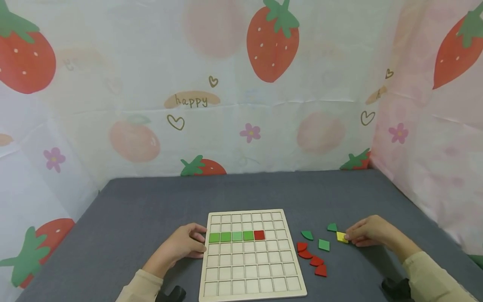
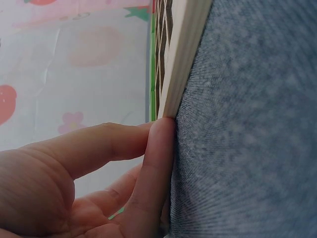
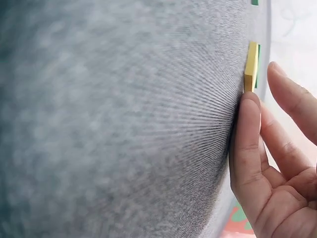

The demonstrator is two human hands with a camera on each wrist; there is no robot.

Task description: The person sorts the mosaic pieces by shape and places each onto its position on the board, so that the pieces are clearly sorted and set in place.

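A light wooden grid board [image 1: 226, 298] lies on the grey cloth, with several green square tiles [image 1: 225, 237] and a red square tile [image 1: 259, 235] in one row of its cells. My left hand [image 1: 187, 243] is at the board's left side; in the left wrist view, its fingertips [image 2: 161, 130] touch the board edge [image 2: 184, 54]. To the right, my right hand [image 1: 370, 231] reaches a flat yellow tile [image 1: 341, 237]. One fingertip [image 3: 250, 101] touches the near end of the yellow tile [image 3: 251, 67], while another digit stands apart from it, raised off the cloth.
Between board and right hand lie a green quarter-round piece [image 1: 307, 235], another green piece [image 1: 332, 227] and a green square [image 1: 324, 245]. Several red pieces [image 1: 316, 261] with curved sides lie along the board's right edge. Fruit-printed curtains [image 1: 234, 142] border the table at back and sides.
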